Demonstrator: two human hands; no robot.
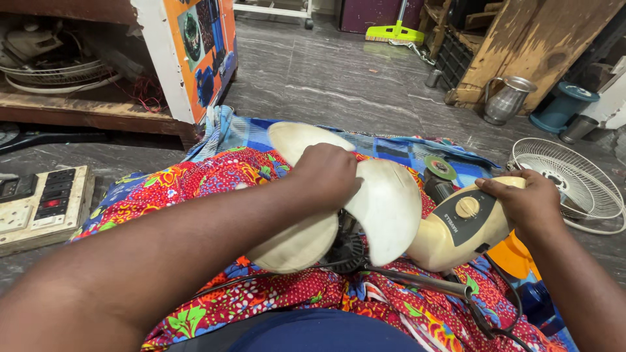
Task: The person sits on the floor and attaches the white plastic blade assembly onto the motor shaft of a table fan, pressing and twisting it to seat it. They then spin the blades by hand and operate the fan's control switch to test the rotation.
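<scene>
Left hand (326, 175) on fan blades (385, 208), wire guard (567, 182) aside

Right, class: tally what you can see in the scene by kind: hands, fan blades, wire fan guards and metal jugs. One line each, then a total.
Hands: 2, left hand and right hand
Fan blades: 3
Wire fan guards: 2
Metal jugs: 1
Total: 8

Cream table fan (450, 228) lying sideways on lap, three pale blades (388, 208) forward, dial on base, apparently guardless
</scene>
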